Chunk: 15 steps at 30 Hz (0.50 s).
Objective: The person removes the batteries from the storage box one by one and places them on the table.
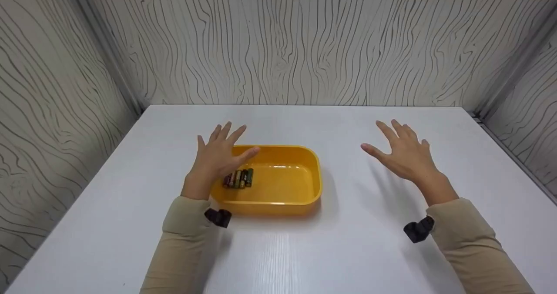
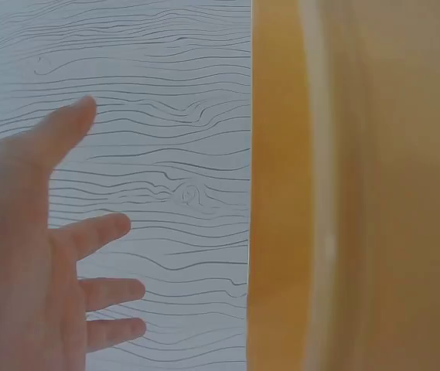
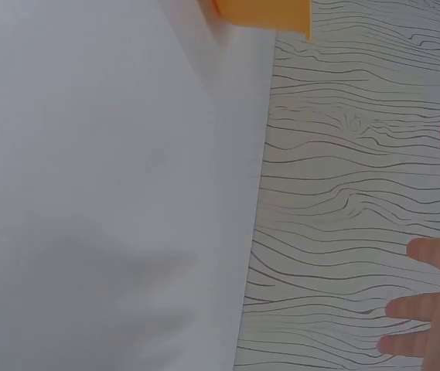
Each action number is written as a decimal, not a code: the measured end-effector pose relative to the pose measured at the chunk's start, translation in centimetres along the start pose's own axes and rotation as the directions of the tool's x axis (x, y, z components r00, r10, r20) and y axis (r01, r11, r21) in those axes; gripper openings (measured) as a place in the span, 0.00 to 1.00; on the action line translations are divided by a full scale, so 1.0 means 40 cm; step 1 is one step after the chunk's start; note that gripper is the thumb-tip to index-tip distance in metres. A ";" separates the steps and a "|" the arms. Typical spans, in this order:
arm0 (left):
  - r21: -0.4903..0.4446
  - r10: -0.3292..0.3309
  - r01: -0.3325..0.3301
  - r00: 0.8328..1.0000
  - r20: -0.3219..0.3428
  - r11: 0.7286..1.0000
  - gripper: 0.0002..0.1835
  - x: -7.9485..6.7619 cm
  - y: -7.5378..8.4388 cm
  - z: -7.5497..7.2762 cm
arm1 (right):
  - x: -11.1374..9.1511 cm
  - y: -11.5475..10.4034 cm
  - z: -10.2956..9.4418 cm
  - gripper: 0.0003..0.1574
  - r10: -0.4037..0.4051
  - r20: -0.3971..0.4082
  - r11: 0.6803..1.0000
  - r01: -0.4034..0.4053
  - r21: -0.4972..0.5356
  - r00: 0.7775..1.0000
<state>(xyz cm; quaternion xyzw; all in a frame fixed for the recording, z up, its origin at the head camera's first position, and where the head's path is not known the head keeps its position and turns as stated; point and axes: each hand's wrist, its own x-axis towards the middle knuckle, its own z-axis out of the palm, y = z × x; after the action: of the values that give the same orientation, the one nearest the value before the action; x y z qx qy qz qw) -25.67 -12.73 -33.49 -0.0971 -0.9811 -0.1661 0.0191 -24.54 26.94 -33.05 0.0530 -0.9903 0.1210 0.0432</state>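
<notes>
Left hand (image 1: 219,157) and right hand (image 1: 408,157) hang apart, outspread, gripping nothing.
Batteries (image 1: 238,178) lie left in the yellow bin (image 1: 283,187); lowering the left hand carelessly could bump it and set them rolling.

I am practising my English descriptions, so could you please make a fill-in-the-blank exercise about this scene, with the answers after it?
1. In the head view, the batteries lie in the ____ half of the yellow tray.
2. With fingers spread, the left hand and the right hand both hold ____.
3. Of these hands, the ____ one is farther from the tray.
4. The colour of the table is ____.

Missing words: left; nothing; right; white.
</notes>
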 end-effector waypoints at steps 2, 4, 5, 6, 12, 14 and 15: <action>-0.038 0.008 -0.008 1.000 0.016 0.999 0.41 -0.005 -0.012 0.003 | -0.004 -0.006 0.003 0.55 -0.014 0.004 1.000 0.013 0.027 1.000; -0.071 0.024 -0.022 0.999 0.031 0.997 0.39 -0.011 -0.026 0.007 | -0.009 -0.011 0.007 0.54 -0.027 0.016 0.998 0.026 0.065 1.000; -0.090 0.033 -0.029 0.999 0.038 0.996 0.39 -0.014 -0.034 0.009 | -0.012 -0.015 0.009 0.54 -0.032 0.023 0.996 0.031 0.082 0.999; -0.109 0.038 -0.032 0.998 0.047 0.993 0.38 -0.017 -0.042 0.012 | -0.014 -0.019 0.011 0.53 -0.036 0.032 0.995 0.033 0.096 0.999; -0.259 0.051 -0.023 0.994 0.100 0.966 0.36 -0.030 -0.097 0.031 | -0.027 -0.048 0.032 0.47 -0.061 0.063 0.987 0.051 0.149 0.996; -0.303 0.058 -0.021 0.992 0.111 0.953 0.36 -0.034 -0.115 0.037 | -0.029 -0.058 0.041 0.44 -0.077 0.062 0.984 0.066 0.167 0.995; -0.322 0.059 -0.018 0.991 0.117 0.946 0.36 -0.036 -0.123 0.040 | -0.031 -0.063 0.045 0.43 -0.088 0.063 0.982 0.076 0.174 0.994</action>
<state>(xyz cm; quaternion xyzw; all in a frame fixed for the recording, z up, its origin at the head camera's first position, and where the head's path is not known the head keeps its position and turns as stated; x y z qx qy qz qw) -25.22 -17.03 -36.70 -0.1284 -0.9382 -0.3165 -0.0552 -23.17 24.19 -34.33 0.1013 -0.9741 0.2021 0.0086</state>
